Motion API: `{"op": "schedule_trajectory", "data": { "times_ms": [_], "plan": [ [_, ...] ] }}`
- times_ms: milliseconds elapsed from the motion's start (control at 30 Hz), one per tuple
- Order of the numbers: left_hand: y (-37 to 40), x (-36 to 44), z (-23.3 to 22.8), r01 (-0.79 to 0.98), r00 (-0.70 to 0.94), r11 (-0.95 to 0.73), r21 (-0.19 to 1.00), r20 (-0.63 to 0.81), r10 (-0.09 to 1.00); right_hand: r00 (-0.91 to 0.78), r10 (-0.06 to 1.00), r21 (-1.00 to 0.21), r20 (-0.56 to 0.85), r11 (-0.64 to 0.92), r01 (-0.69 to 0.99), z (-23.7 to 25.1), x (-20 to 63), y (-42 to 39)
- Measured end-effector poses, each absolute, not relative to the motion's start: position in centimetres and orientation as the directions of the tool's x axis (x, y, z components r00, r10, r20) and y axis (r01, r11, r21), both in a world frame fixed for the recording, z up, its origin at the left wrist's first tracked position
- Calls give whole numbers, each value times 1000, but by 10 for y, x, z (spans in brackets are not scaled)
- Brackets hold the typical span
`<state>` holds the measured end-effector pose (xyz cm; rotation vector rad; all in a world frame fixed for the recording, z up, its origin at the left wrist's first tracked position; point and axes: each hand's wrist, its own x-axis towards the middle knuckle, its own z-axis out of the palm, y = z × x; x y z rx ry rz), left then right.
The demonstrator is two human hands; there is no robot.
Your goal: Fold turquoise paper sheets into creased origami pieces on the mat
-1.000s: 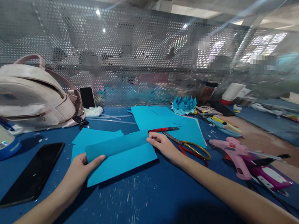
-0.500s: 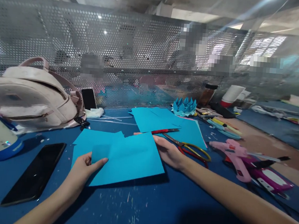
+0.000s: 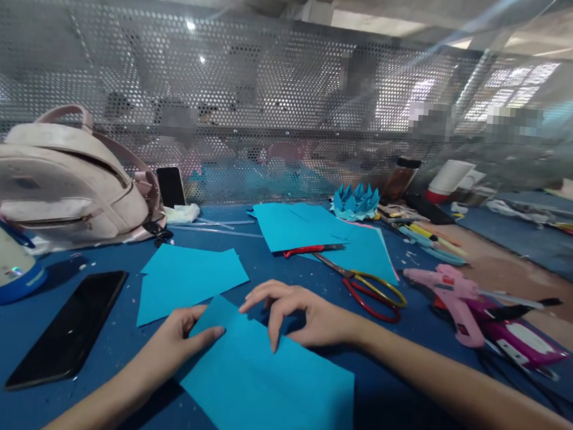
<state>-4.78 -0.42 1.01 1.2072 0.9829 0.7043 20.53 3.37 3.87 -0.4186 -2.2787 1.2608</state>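
Note:
A blue paper sheet (image 3: 276,391) lies flat on the blue table near me, one corner pointing away. My left hand (image 3: 175,342) pinches its left edge, thumb on top. My right hand (image 3: 302,317) presses on the far corner with fingertips spread. A second blue sheet (image 3: 185,280) lies just beyond, to the left. More blue sheets (image 3: 310,230) are stacked farther back, with red-handled scissors (image 3: 365,290) and a red cutter (image 3: 311,249) on them.
A black phone (image 3: 68,330) lies at the left, a pale backpack (image 3: 63,179) behind it with another phone (image 3: 171,187) leaning beside. A pink glue gun (image 3: 452,298) and pens sit right. A folded blue paper flower (image 3: 355,201) stands by the perforated metal screen (image 3: 250,105).
The sheet was unfolded from a half fold, then pulled toward me and turned. My right hand shifted from its far edge onto the top corner. My left hand kept its hold.

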Motion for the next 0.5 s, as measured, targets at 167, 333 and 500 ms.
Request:
{"op": "schedule_trajectory", "data": {
  "times_ms": [167,333,500],
  "plan": [
    [2,-54,7,86,358,177,980,-197,913,-870,410,-660,274,738,140,39,207,38],
    [11,-60,-1,164,341,50,985,-104,934,-971,151,-352,184,933,78,38,199,22],
    [12,-64,-2,196,384,83,977,-154,910,-993,30,-380,117,925,-17,33,194,13]
  ]
}}
